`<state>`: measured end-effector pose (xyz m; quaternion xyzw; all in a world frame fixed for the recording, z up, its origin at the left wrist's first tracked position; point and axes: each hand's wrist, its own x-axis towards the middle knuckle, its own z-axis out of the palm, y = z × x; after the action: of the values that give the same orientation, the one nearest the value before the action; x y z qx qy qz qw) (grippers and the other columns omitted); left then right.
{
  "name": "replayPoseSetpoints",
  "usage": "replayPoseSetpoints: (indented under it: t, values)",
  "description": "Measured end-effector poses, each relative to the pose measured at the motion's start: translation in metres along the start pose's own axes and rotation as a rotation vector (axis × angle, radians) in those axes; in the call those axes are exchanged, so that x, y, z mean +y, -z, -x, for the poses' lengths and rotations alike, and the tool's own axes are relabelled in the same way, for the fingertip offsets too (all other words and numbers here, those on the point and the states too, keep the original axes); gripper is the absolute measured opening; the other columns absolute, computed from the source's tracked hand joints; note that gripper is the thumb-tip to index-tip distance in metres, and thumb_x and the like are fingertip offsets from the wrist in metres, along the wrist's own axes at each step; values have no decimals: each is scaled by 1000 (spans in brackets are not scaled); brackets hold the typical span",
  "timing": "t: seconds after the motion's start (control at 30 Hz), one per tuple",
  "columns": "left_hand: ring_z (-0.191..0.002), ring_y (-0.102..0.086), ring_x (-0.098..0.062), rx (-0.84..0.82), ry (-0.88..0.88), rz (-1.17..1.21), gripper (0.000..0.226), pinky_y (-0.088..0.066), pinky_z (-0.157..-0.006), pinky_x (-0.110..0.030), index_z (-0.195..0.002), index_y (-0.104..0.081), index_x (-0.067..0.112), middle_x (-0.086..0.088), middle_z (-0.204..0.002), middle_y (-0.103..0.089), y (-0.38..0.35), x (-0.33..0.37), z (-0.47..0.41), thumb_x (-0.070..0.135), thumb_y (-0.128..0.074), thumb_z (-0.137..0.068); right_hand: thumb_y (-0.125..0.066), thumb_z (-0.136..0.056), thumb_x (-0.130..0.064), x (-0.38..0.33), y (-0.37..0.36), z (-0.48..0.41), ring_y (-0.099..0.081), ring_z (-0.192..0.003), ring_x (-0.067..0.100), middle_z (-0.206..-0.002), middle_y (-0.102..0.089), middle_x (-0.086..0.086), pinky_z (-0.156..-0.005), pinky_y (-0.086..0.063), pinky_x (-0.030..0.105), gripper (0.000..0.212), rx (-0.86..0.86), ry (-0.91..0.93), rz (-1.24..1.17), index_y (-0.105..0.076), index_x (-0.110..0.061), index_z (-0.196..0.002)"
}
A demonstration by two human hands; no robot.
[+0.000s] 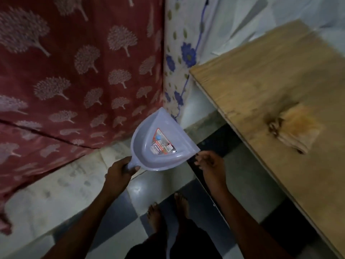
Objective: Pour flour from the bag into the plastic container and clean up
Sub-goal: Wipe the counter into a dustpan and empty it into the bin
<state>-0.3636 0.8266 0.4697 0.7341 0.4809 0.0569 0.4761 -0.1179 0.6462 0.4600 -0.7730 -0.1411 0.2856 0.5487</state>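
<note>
While clamped at its handle by left hand [119,173], smooth scoop-shaped plastic dustpan [164,139]; right hand [211,165] fingers [202,155] apart.

The left hand [120,171] grips the handle of a grey dustpan [162,141] held above the tiled floor [136,191]; the right hand [209,163], fingers loose, hangs at the pan's front edge beside a wooden table [270,81]

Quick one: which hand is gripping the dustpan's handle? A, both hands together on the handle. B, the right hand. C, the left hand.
C: the left hand is curled round the handle of the dustpan, while the right hand sits by the pan's front rim, off the handle, its fingers loosely curled.
</note>
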Motion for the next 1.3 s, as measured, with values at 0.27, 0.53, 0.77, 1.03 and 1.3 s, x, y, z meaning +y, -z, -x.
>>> replayPoseSetpoints:
  t: [0.27, 0.53, 0.77, 1.03, 1.3]
  values:
    - [-73, -65, -22, -161, -27, -166, 21, -43, -61, -26, -84, -68, 8, -6, -75, -69, -24, 44, 28, 28, -73, -87, -64, -85, 13, -34, 78, 47, -70, -76, 12, -80, -73, 1, -71, -56, 27, 19, 130, 69, -75, -68, -5, -90]
    - [-68, -59, -19, -240, -41, -286, 21, -41, -58, -25, -71, -60, 19, 3, -66, -62, -69, 91, 1, 17, -77, -83, -62, -88, 6, -71, 162, -5, -62, -72, 8, -81, -66, 8, -63, -51, 36, 20, 338, 329, 185, -65, -13, -94]
    - [-80, -66, -23, -187, -12, -279, 17, -44, -65, -30, -93, -69, 8, -6, -83, -71, -112, 114, -16, 18, -77, -83, -59, -79, -66, -65, 225, -92, -14, -149, 42, -162, -18, 19, -110, -25, 63, 85, 294, 201, 1094, -32, -29, -151]
    - [-70, -64, -19, -254, -21, -278, 14, -46, -65, -33, -79, -63, 14, -2, -72, -68, -147, 135, -23, 19, -74, -87, -58, -88, -33, -69, 230, -129, -42, -133, 52, -142, -48, 27, -92, -41, 69, 57, 262, 162, 1250, -46, -15, -141]
    - [-68, -65, -26, -338, -17, -236, 11, -45, -59, -27, -81, -67, 3, -11, -73, -69, -172, 165, -32, 8, -68, -90, -60, -76, -11, -73, 349, -127, -51, -118, 46, -120, -58, 29, -96, -53, 54, 54, 482, 505, 1004, -50, -1, -127]
